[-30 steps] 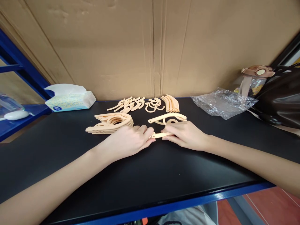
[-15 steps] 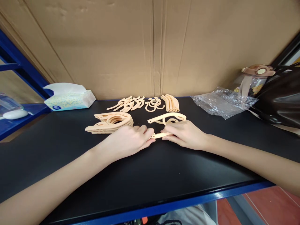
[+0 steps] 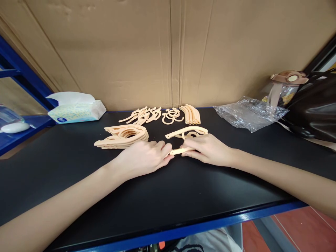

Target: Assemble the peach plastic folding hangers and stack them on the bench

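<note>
Cream plastic parts of a folding clothes hanger lie between my hands. My right hand (image 3: 207, 148) is closed, pinching a short hanger arm (image 3: 177, 151) between thumb and fingers. At that arm's left end, my left hand (image 3: 143, 157) is closed on a small cream hanger part, mostly covered by the fingertips. Just beyond my right hand is a longer curved hanger arm (image 3: 181, 131); my fingers hide whether it joins the short arm. A stack of folded hangers (image 3: 120, 136) sits beyond my left hand.
Along the back of the black table lie loose slim hanger parts (image 3: 144, 115), hanger hooks (image 3: 172, 116) and curved arms (image 3: 191, 114). A tissue pack (image 3: 77, 111) stands left. Crumpled clear plastic (image 3: 248, 113), a bottle (image 3: 285, 91) and a dark bag (image 3: 315, 105) are right.
Both hands keep their grip in almost the same place. The view has shifted very slightly.
</note>
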`<state>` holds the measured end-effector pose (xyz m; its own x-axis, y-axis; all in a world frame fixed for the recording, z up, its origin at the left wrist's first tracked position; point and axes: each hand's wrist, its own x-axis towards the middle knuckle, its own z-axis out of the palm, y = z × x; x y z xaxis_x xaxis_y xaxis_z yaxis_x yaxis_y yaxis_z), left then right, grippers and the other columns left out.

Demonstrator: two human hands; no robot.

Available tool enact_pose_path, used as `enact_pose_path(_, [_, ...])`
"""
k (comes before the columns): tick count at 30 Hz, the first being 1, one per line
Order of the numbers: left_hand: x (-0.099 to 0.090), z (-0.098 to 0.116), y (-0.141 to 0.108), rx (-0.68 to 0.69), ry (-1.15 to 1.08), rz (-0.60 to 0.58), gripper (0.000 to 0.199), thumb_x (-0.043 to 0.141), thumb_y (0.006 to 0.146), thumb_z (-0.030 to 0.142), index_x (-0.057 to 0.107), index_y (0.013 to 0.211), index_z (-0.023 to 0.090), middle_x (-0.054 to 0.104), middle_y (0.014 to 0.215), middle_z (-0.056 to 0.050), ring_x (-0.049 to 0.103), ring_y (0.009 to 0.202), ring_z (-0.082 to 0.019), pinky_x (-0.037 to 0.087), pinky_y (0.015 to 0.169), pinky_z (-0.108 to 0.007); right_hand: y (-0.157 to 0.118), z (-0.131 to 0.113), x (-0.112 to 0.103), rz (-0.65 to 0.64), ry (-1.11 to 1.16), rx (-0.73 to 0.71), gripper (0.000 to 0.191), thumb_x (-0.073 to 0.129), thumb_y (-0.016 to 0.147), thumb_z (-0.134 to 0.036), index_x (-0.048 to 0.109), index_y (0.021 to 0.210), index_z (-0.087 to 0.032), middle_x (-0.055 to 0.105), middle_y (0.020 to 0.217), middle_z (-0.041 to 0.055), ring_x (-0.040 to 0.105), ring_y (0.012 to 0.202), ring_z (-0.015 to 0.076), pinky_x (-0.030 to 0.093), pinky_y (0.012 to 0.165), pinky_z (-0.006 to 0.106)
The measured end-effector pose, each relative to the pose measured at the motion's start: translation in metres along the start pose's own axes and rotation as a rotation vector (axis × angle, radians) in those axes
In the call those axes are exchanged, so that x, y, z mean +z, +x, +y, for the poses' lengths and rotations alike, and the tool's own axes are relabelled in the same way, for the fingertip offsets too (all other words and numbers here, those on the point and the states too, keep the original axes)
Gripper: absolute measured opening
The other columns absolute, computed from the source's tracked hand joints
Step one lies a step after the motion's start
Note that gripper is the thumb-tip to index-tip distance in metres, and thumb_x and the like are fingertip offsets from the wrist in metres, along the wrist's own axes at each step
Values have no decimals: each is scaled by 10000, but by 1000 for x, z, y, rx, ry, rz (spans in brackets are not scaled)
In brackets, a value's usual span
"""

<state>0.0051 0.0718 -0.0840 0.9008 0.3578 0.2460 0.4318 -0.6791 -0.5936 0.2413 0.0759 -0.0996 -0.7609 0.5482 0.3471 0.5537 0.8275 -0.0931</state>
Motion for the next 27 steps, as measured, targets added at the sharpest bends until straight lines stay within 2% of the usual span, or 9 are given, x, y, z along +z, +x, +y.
enact_pose_path(10, [-2, 2, 1, -15, -9, 64, 308, 329, 963, 283, 460, 710, 166, 522, 561, 12, 521, 454, -139, 229, 431, -274, -1, 1, -2, -16, 166, 23, 227, 405, 951, -346, 550, 898, -180, 590, 837, 15, 527, 722, 114, 372, 647, 227])
enact_pose_path(20, [-4, 2, 2, 3, -100, 19, 304, 374, 945, 347, 473, 718, 170, 541, 563, 16, 541, 467, -146, 272, 433, -277, 0, 2, 1, -25, 109, -1, 216, 406, 949, -333, 538, 875, -179, 568, 792, 6, 504, 672, 106, 367, 620, 216])
enact_pose_path(27, [-2, 4, 2, -118, -465, -61, 209, 411, 940, 341, 479, 834, 174, 594, 618, 39, 557, 494, -112, 275, 437, -213, 2, 1, -1, -2, -29, -62, 224, 388, 952, -305, 560, 903, -170, 567, 794, 31, 510, 728, 139, 378, 659, 243])
